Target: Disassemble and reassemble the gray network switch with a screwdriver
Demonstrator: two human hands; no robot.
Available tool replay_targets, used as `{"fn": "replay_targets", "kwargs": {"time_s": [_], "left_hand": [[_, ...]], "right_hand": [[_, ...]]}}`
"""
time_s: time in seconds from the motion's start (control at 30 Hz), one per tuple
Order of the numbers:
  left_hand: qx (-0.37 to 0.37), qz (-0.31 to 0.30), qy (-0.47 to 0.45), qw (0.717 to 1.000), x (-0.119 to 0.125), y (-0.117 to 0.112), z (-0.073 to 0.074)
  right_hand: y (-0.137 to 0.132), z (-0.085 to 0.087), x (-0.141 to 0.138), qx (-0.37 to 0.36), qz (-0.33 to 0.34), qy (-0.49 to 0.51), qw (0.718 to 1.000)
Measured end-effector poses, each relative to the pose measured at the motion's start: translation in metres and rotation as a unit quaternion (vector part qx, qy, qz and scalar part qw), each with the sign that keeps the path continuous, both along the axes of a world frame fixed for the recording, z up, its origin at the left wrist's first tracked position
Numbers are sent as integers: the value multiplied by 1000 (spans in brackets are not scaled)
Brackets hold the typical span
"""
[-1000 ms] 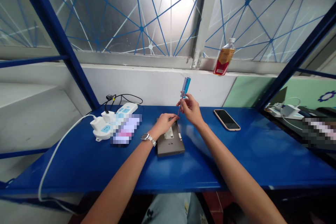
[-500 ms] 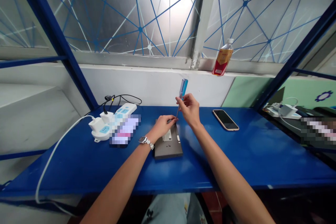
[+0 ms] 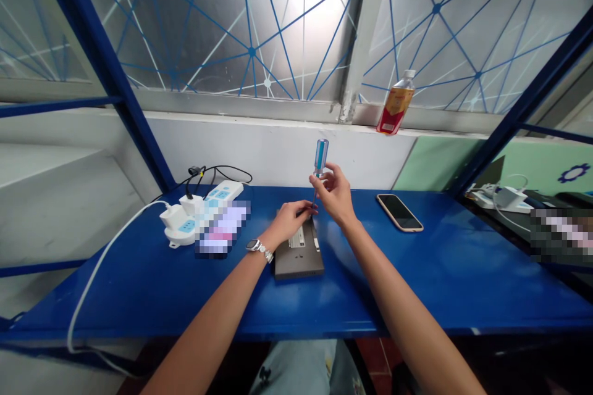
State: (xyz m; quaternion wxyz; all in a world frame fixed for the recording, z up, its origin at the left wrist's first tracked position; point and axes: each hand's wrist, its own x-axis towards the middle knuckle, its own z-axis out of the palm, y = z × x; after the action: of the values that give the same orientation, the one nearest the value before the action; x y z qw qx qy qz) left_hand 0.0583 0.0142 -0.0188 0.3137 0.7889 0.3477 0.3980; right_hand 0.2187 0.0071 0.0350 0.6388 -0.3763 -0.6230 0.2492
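Note:
A screwdriver (image 3: 320, 157) with a clear and blue handle stands nearly upright, tip down at the far right corner of a flat grey box-shaped device (image 3: 299, 264). My right hand (image 3: 336, 193) has its thumb and fingers closed around the lower handle. On the device's far end rests my left hand (image 3: 293, 220), its thumb and fingertips drawn together close to the screwdriver's tip. Whatever those fingertips pinch is too small and covered to make out. White labels (image 3: 298, 238) show on the device's top, partly under my left hand.
A white power strip (image 3: 185, 229) with plugs and cables lies at the left, beside a blurred-out phone-like thing (image 3: 225, 231). To the right is a phone (image 3: 399, 212) in a light case. A drink bottle (image 3: 396, 103) stands on the window ledge. Blue frame posts flank the blue table (image 3: 185, 302).
The screwdriver's handle has turned and tilted slightly, standing more upright, with my right hand's fingers shifted around it. My left hand and the device hold their places.

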Motion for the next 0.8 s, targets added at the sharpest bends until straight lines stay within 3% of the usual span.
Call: {"fn": "replay_targets", "kwargs": {"time_s": [0.2,0.37,0.5,0.8], "left_hand": [[7,13,8,1000,0,-1,1],[2,21,9,1000,0,-2,3],[6,25,14,1000,0,-2,2],[15,25,25,999,0,-3,3]], "right_hand": [[-2,0,1,1,53,-36,998],[-1,-2,0,-2,38,-18,999],[0,-4,2,-4,69,-40,997],[-3,-22,8,-69,38,3,997]]}}
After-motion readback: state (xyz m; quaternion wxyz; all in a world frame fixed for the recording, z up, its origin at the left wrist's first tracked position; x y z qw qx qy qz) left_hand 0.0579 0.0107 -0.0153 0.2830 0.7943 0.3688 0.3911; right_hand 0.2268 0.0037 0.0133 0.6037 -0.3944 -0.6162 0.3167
